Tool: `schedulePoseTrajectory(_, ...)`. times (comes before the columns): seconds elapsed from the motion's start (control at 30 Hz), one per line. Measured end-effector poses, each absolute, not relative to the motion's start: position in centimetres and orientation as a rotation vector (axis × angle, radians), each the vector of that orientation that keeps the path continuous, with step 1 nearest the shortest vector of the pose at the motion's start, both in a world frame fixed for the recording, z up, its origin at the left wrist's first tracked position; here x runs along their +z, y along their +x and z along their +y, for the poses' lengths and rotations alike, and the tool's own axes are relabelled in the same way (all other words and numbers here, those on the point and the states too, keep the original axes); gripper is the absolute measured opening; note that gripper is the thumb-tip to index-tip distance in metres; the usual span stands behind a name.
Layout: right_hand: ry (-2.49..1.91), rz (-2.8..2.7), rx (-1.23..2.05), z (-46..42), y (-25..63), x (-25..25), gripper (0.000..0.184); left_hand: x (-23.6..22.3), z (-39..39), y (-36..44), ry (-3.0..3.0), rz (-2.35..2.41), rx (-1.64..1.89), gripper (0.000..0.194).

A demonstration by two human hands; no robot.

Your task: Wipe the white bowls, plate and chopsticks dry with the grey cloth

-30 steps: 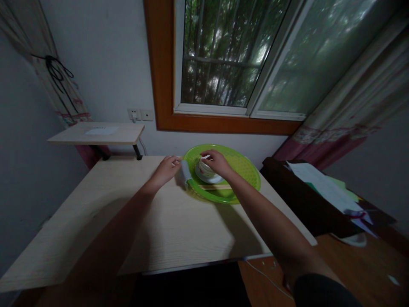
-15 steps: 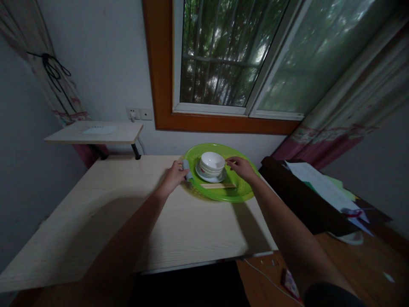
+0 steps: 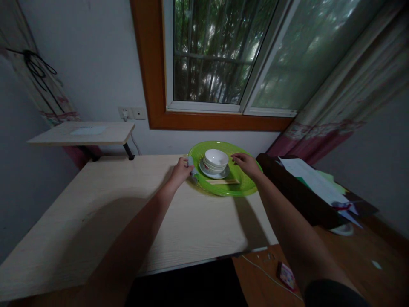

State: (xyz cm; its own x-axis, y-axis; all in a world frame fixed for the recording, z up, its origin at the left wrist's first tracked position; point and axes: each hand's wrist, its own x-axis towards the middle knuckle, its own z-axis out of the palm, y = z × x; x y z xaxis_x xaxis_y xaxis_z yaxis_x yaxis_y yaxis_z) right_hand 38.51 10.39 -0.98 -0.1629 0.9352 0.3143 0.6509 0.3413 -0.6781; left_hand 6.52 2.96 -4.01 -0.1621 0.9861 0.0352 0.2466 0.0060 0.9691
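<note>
At the left rim of a round green plastic tray [image 3: 246, 183], my left hand [image 3: 182, 171] has its fingers closed on a grey cloth [image 3: 191, 162]. The cloth hangs over the rim. On the tray, a small stack of white bowls [image 3: 216, 158] stands upright on a white saucer [image 3: 211, 174]. A few light wooden chopsticks [image 3: 223, 182] lie in front of the saucer. My right hand [image 3: 247, 165] is over the tray's right side, apart from the bowls. Its fingers are loosely bent, thumb apart, and nothing shows between them.
The tray rests on a pale wooden table [image 3: 191, 230] near its far right edge. A small raised shelf [image 3: 111, 135] with a paper label stands at the back left. Right of the table, papers [image 3: 306, 179] lie on a dark piece of furniture. A thin cable [image 3: 265, 273] crosses the floor.
My right hand has let go of the top of the bowl stack and moved right. My left hand has closed on the grey cloth at the rim. The view has shifted slightly.
</note>
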Motion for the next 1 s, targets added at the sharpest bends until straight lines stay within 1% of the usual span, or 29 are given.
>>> schedulePoseTrajectory(0.13,-1.265,-1.961,0.367,8.9,38.4,0.1,0.027,-4.0,2.8,7.2,1.322,1.500,1.192,0.039)
schedulePoseTrajectory(0.3,-0.919,-2.150,0.191,3.4,35.4,1.9,0.028,-4.8,1.2,5.2,1.336,1.512,1.163,0.044)
schedulePoseTrajectory(0.37,-0.766,-2.227,0.160,0.3,33.5,2.2,0.030,-5.5,-0.4,3.2,1.575,1.540,1.226,0.045)
schedulePoseTrajectory(0.43,-0.632,-2.342,0.188,-2.9,31.5,1.9,0.039,-6.2,-2.5,0.8,1.812,1.535,1.259,0.044)
schedulePoseTrajectory(0.57,-0.415,-2.590,0.322,-7.4,27.5,0.0,0.053,-7.8,-7.5,-3.7,2.264,1.520,0.988,0.054)
schedulePoseTrajectory(0.63,-0.388,-2.703,0.382,-8.2,25.7,-1.6,0.063,-8.6,-9.7,-5.3,2.439,1.480,0.772,0.060)
schedulePoseTrajectory(0.73,-0.430,-2.772,0.361,-7.9,23.6,-4.5,0.077,-9.5,-11.8,-6.6,2.614,1.446,0.533,0.069)
schedulePoseTrajectory(0.87,-0.513,-2.810,0.311,-6.3,21.7,-7.7,0.087,-10.3,-12.7,-6.6,2.716,1.441,0.404,0.081)
schedulePoseTrajectory(1.0,-0.558,-2.836,0.292,-5.3,20.7,-9.3,0.090,-11.2,-12.7,-5.9,2.736,1.457,0.353,0.087)
